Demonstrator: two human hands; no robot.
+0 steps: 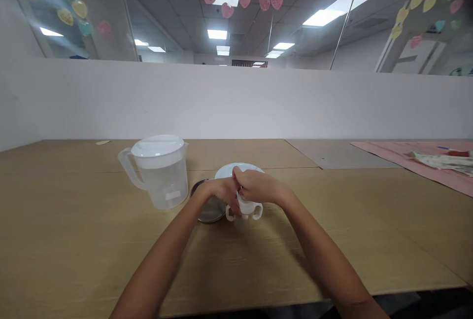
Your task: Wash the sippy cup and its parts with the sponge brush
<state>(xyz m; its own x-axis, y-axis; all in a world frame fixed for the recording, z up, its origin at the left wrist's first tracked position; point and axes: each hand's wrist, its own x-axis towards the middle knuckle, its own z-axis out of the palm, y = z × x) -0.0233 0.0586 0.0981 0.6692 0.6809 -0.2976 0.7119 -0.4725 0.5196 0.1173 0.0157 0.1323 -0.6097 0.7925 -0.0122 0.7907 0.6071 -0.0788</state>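
Note:
Both my hands meet over a small white cup with two visible handles [256, 210] on the brown table. My left hand [226, 193] has its fingers pointing down at the cup's near left side. My right hand [253, 184] is closed above the cup, its fingers pressed together against my left hand; what it pinches, if anything, is too small to make out. A white plate [225, 170] lies just behind my hands. A round metal dish [212, 212] is partly hidden under my left wrist. To the left stands a translucent lidded pitcher [165, 181].
A pink cloth [399, 157] with a patterned item and a blue pen lies at the far right of the brown table [92, 240], past a grey sheet [332, 155]. A small flat piece [103, 142] lies at the back left. A white wall [236, 99] bounds the table behind.

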